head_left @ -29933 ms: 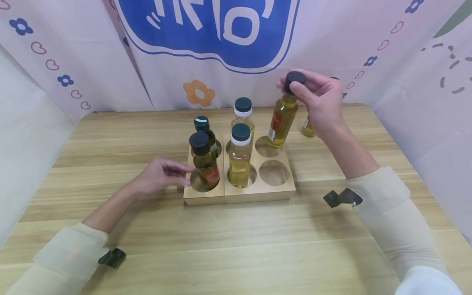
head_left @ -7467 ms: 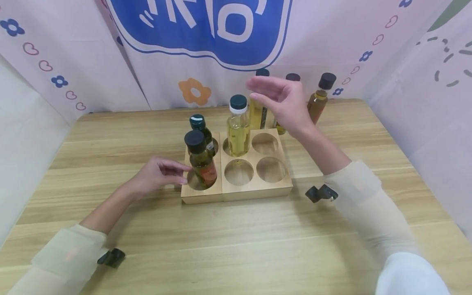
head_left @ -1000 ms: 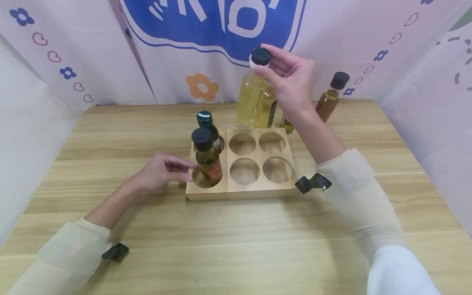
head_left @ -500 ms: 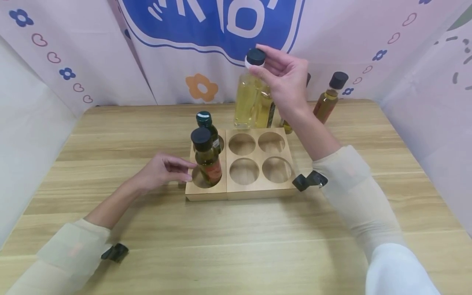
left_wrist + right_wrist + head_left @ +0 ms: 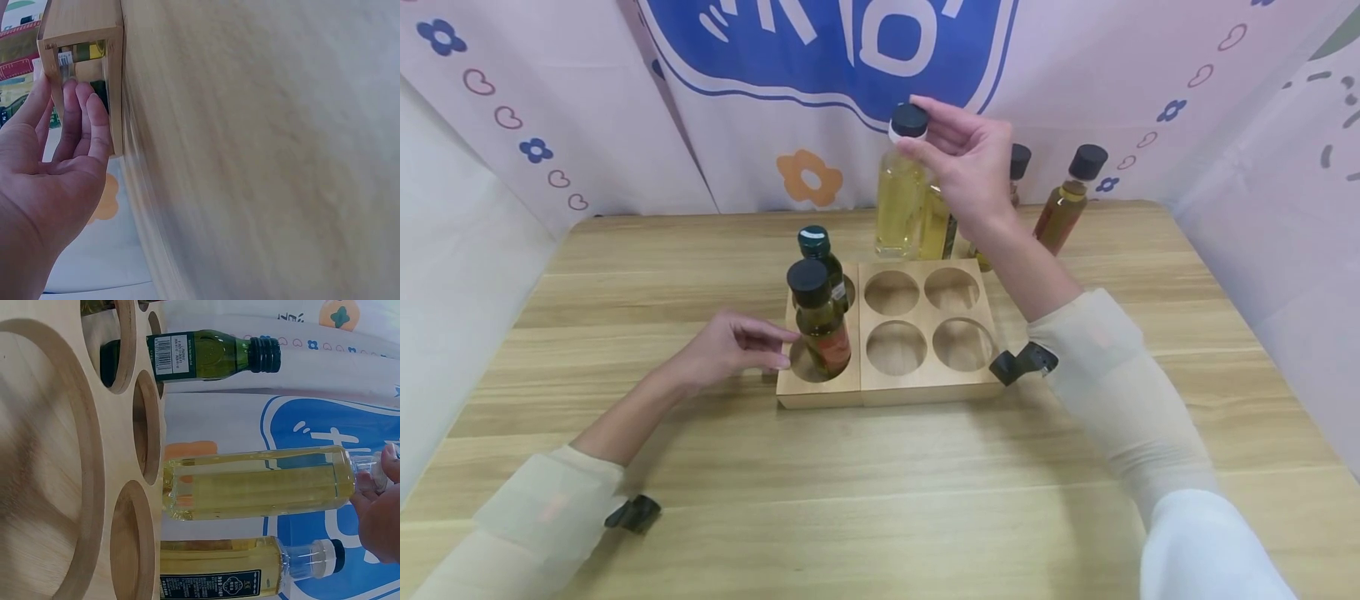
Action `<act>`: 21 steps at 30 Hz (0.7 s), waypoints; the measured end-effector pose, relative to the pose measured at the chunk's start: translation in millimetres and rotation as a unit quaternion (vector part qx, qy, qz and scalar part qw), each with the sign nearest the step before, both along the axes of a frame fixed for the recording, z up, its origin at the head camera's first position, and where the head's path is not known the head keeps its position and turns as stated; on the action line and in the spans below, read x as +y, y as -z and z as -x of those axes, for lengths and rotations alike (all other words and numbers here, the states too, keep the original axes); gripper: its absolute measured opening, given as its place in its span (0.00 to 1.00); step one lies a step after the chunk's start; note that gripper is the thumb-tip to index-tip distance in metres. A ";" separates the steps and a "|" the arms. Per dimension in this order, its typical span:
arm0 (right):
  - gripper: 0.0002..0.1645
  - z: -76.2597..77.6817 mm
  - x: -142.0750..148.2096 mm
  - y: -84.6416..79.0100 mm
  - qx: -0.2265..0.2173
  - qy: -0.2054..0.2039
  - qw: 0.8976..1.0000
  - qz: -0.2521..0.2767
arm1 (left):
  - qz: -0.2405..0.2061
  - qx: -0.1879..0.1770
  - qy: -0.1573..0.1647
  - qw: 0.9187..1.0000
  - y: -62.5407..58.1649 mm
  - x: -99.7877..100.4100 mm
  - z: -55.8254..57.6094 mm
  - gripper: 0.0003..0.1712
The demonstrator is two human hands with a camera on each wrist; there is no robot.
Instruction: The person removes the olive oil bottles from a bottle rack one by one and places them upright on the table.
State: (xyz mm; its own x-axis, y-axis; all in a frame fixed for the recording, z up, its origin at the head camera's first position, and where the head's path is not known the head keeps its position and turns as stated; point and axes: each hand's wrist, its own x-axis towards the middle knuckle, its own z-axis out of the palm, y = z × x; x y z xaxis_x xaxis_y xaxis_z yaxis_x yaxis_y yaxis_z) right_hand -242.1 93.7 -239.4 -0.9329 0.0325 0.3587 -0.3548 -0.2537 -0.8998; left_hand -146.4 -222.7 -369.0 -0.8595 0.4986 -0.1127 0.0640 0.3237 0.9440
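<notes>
My right hand [image 5: 966, 162] pinches the dark cap of a clear oil bottle [image 5: 897, 204], upright behind the wooden bottle rack [image 5: 820, 398]. Whether its base touches the table is unclear. In the right wrist view, the oil bottle [image 5: 262, 484] runs sideways, with fingertips at its neck. At the rack's left end, my left hand [image 5: 726, 354] grips the edge. The left wrist view has the thumb at the rack's [image 5: 81, 19] rim and the fingers inside its open side. Beside that hand, a black-capped bottle with a red label [image 5: 829, 342] leans in the front left hole.
A dark green bottle [image 5: 815, 242] occupies the back left hole. Another oil bottle [image 5: 934, 225] stands beside the held one, partly hidden by my hand. Two black-capped bottles, one partly hidden [image 5: 1019, 162] and one with a red label [image 5: 1062, 208], stand farther right. A printed cloth [image 5: 737, 158] hangs behind.
Over the last second my right hand has shifted slightly left with the oil bottle. That bottle was in the rack's back middle hole 7.5 seconds ago. My left hand stays put.
</notes>
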 end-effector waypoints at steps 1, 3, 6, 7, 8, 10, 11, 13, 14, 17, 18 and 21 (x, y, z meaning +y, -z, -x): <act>0.26 0.6 -0.4 0.1 -0.005 0.000 1.000 0.000 | -0.001 0.001 0.000 1.000 0.0 -0.1 0.0 0.20; 0.26 1.3 -1.1 0.9 -0.008 -0.001 1.000 -0.005 | -0.001 0.003 0.001 1.000 0.0 -0.4 0.2 0.20; 0.25 2.2 -2.1 2.0 -0.011 -0.002 1.000 -0.011 | -0.001 0.003 0.000 1.000 -0.1 -0.6 0.2 0.20; 0.25 2.5 -2.2 2.5 -0.011 -0.002 1.000 -0.013 | -0.001 0.003 0.000 1.000 0.0 -0.5 0.3 0.20; 0.25 2.9 -2.3 2.8 -0.011 -0.002 1.000 -0.014 | -0.001 0.002 0.000 1.000 0.1 -0.5 0.4 0.20; 0.25 3.6 -2.7 3.0 -0.010 -0.001 1.000 -0.014 | 0.000 0.002 0.000 1.000 0.1 -0.4 0.5 0.20; 0.25 4.0 -3.0 3.0 -0.009 -0.001 1.000 -0.014 | 0.000 0.002 -0.001 1.000 0.1 -0.4 0.5 0.20; 0.25 4.7 -3.7 3.0 -0.008 -0.002 1.000 -0.014 | 0.000 0.002 0.000 1.000 -0.1 -0.4 0.6 0.20; 0.25 5.2 -4.1 3.0 -0.008 -0.002 1.000 -0.013 | 0.000 0.002 0.000 1.000 -0.2 -0.4 0.6 0.20; 0.25 6.4 -5.6 3.5 -0.008 -0.001 1.000 -0.017 | -0.002 0.001 0.002 1.000 -0.4 -0.4 0.7 0.19; 0.25 6.9 -6.1 3.9 -0.008 0.000 1.000 -0.021 | -0.003 0.002 0.002 1.000 -0.4 -0.4 0.7 0.19; 0.24 7.9 -7.9 5.1 -0.009 0.002 0.999 -0.031 | -0.003 0.003 0.004 1.000 -0.4 -0.1 0.9 0.19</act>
State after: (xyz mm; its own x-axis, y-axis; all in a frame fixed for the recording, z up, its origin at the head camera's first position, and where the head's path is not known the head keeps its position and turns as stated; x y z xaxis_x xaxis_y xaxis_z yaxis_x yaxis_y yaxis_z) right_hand -250.0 85.8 -244.4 -0.9388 0.0152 0.3442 -0.3404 -0.1951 -0.9198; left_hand -147.3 -222.8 -368.6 -0.8566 0.5054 -0.1041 0.0728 0.3182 0.9452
